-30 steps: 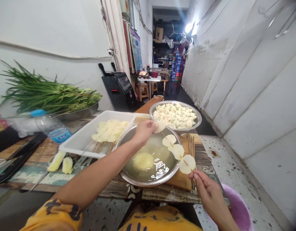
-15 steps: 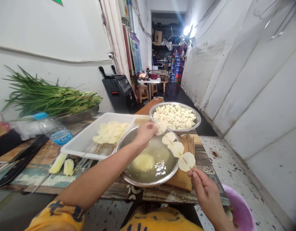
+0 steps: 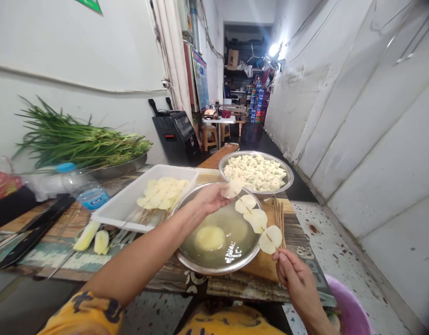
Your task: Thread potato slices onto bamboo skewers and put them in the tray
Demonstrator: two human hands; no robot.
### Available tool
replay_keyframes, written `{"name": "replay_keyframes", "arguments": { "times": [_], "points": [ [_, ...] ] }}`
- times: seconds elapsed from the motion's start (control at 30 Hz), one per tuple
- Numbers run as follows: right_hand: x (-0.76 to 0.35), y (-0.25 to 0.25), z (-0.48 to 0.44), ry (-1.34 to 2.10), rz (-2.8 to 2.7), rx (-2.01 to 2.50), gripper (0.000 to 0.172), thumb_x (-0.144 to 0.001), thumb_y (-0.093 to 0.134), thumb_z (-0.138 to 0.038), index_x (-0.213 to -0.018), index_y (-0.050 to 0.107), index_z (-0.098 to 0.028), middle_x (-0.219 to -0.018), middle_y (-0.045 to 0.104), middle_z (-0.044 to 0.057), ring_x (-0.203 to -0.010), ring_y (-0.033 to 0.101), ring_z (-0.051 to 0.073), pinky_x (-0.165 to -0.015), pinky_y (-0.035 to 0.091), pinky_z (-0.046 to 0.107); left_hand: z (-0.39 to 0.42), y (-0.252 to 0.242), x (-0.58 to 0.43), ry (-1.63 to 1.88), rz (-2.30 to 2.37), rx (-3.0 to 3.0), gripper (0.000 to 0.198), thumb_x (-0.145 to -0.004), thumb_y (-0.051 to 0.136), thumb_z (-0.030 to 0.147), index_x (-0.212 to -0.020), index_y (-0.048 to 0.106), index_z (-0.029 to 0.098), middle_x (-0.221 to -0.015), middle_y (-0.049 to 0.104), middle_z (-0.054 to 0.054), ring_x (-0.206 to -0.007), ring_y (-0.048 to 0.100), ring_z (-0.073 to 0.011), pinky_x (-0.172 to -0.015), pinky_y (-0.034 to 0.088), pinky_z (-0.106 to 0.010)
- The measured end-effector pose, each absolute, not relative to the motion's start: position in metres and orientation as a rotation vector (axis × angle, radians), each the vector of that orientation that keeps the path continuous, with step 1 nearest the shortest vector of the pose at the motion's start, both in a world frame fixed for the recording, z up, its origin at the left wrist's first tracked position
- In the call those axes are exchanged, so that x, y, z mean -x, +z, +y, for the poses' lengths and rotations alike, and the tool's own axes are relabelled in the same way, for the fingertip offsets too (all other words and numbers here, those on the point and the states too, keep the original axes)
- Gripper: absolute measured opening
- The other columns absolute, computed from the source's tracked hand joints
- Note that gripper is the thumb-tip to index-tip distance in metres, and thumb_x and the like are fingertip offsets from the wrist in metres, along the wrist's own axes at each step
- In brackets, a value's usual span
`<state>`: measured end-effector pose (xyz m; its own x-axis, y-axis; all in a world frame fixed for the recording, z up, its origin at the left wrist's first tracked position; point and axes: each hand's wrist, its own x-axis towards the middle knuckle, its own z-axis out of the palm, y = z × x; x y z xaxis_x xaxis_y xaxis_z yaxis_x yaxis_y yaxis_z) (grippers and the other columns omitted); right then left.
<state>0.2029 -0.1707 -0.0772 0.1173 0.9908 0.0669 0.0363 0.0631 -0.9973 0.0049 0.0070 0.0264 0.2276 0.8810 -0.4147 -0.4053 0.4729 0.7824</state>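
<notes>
Pinched in my right hand (image 3: 300, 279) is the near end of a thin wooden skewer, which slants up and away to the left. Several thin, pale potato slices (image 3: 255, 220) are threaded along it, spaced over the right side of a metal basin (image 3: 214, 270). At the skewer's far end, my left hand (image 3: 211, 199) has its fingers closed on the last slice (image 3: 232, 188); its fingertips are partly hidden behind that slice. Below, a peeled potato (image 3: 209, 238) sits in the basin's cloudy water, with another paler shape beside it.
Left of the basin, a white plastic tray (image 3: 122, 211) holds skewered slices. Behind stands a bowl of cauliflower pieces (image 3: 254, 172). Bare skewers (image 3: 280, 218) lie on a cutting board (image 3: 265, 270). Farther left are a water bottle (image 3: 85, 188), knife (image 3: 29, 239), vegetable pieces (image 3: 87, 235) and greens (image 3: 82, 139).
The view has shifted slightly. My left hand has lowered a little and turned at the far slice, its fingers now more behind it. My right hand keeps its hold on the skewer.
</notes>
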Motion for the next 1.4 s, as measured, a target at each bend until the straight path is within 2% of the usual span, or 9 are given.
{"name": "replay_keyframes", "arguments": {
  "times": [0.23,0.5,0.63,0.77,0.9,1.1,1.4],
  "points": [
    [-0.201,-0.076,-0.169,1.003,-1.178,1.319,0.029,-0.088,0.044,-0.043,-0.093,0.053,-0.016,-0.051,0.029,-0.008,-0.045,0.029,0.01,-0.043,0.023,0.022,0.004,0.027,-0.006,0.96,0.956,-0.681,0.007,-0.075,0.053,0.008,-0.074,0.057,0.013,-0.07,0.065,-0.005,-0.061,0.061,-0.0119,-0.057,0.049,-0.023],
    [-0.201,-0.076,-0.166,0.891,-1.243,1.397,0.03,-0.087,0.045,-0.043,-0.093,0.057,-0.017,-0.05,0.029,-0.007,-0.043,0.029,0.01,-0.041,0.023,0.021,0.003,0.023,-0.008,1.036,0.927,-0.839,0.012,-0.072,0.058,0.008,-0.063,0.052,0.012,-0.06,0.057,-0.001,-0.052,0.055,-0.0086,-0.052,0.045,-0.021],
    [-0.197,-0.073,-0.162,0.888,-1.234,1.362,0.028,-0.087,0.045,-0.043,-0.092,0.056,-0.017,-0.053,0.032,-0.006,-0.044,0.029,0.011,-0.042,0.023,0.022,0.004,0.022,-0.009,1.052,0.878,-0.78,0.002,-0.073,0.06,0.013,-0.073,0.058,0.012,-0.067,0.061,-0.004,-0.054,0.055,-0.0086,-0.053,0.045,-0.022],
    [-0.195,-0.069,-0.16,0.896,-1.231,1.326,0.026,-0.089,0.044,-0.041,-0.093,0.054,-0.018,-0.053,0.033,-0.006,-0.045,0.029,0.01,-0.042,0.023,0.022,0.001,0.021,-0.007,0.976,0.768,-0.805,0.015,-0.07,0.067,0.021,-0.08,0.061,0.011,-0.071,0.062,-0.005,-0.058,0.055,-0.0079,-0.058,0.045,-0.021],
    [-0.195,-0.067,-0.161,0.92,-1.227,1.323,0.026,-0.09,0.043,-0.041,-0.094,0.053,-0.017,-0.052,0.03,-0.007,-0.045,0.028,0.01,-0.042,0.022,0.022,-0.003,0.021,-0.007,0.926,0.727,-0.894,0.017,-0.065,0.07,0.014,-0.08,0.062,0.012,-0.074,0.063,-0.004,-0.064,0.057,-0.0077,-0.062,0.044,-0.02],
    [-0.198,-0.065,-0.163,1.038,-1.143,1.233,0.024,-0.09,0.044,-0.04,-0.09,0.052,-0.018,-0.05,0.025,-0.009,-0.044,0.023,0.008,-0.041,0.018,0.021,-0.007,0.025,-0.01,0.926,0.764,-0.985,0.021,-0.064,0.068,0.01,-0.085,0.062,0.013,-0.086,0.064,-0.006,-0.072,0.059,-0.0111,-0.068,0.047,-0.026],
    [-0.188,-0.067,-0.153,1.088,-1.077,1.155,0.023,-0.089,0.047,-0.039,-0.086,0.054,-0.018,-0.049,0.026,-0.009,-0.042,0.023,0.007,-0.04,0.017,0.02,-0.008,0.022,-0.013,0.838,0.736,-0.844,0.015,-0.07,0.061,0.005,-0.083,0.06,0.013,-0.08,0.065,-0.006,-0.063,0.059,-0.0101,-0.059,0.047,-0.022]
  ]
}}
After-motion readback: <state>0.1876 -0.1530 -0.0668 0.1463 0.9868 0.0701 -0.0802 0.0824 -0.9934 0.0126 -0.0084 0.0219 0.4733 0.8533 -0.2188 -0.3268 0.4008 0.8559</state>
